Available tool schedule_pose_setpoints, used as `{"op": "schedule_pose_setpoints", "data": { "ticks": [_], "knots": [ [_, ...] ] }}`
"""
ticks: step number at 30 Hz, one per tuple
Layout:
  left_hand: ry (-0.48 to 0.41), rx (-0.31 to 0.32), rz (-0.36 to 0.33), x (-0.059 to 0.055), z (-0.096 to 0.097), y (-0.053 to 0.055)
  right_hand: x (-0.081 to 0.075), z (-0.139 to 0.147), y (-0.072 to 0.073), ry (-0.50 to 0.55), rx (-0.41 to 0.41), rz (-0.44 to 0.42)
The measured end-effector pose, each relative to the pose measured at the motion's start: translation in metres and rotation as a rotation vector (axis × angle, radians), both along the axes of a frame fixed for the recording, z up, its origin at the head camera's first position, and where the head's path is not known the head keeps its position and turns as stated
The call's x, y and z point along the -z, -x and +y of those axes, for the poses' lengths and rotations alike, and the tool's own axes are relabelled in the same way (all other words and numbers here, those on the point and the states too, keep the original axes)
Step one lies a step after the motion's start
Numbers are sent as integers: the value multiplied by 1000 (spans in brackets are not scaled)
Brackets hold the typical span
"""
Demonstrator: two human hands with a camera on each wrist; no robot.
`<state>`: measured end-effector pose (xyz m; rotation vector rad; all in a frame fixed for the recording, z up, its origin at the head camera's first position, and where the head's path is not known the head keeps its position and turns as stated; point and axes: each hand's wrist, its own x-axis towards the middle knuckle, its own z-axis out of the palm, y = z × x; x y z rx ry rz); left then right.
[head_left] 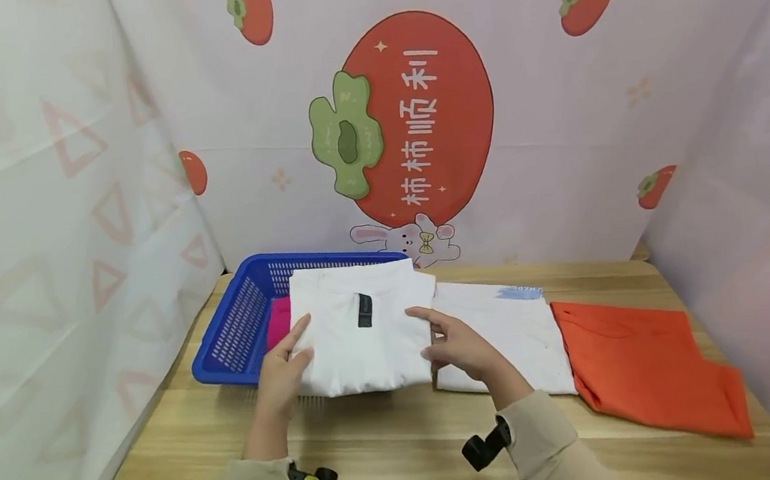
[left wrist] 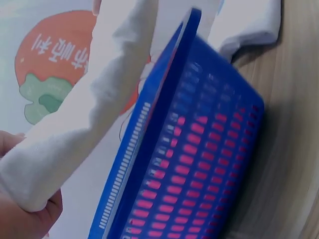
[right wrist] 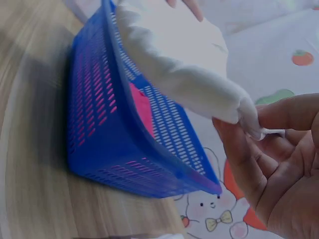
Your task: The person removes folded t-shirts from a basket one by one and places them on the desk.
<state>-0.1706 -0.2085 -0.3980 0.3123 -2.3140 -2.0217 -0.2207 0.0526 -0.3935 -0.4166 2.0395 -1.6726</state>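
Note:
A folded white T-shirt [head_left: 368, 345] with a black neck label is held up between both hands, over the blue plastic basket [head_left: 226, 345]. My left hand [head_left: 285, 374] pinches its left edge between thumb and fingers. On the opposite side my right hand [head_left: 464, 346] pinches the right edge; in the right wrist view the thumb and fingers of that hand [right wrist: 284, 159] grip a bunched corner of the cloth. Inside the basket lies a pink cloth [head_left: 279, 322], partly hidden by the shirt and visible through the slots in both wrist views.
To the right of the basket, a folded white garment [head_left: 503, 337] with a blue print lies on the wooden table [head_left: 396, 460]. An orange folded garment [head_left: 648, 360] lies beside it. Printed curtains [head_left: 537, 199] stand behind and at both sides.

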Motion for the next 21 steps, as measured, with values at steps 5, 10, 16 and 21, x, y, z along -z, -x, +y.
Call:
{"op": "schedule_pose_setpoints", "data": {
  "ticks": [5,10,16,21],
  "knots": [
    [-35,4,17,4,18,-11,3,18,-13,8,-18,37],
    [-79,16,56,13,31,-18,8,33,-27,22,-10,42],
    [-127,79,62,27,48,-29,17,54,-45,49,3,16],
    [-152,140,48,37,59,-35,24,73,-58,97,-8,-9]
  ]
}}
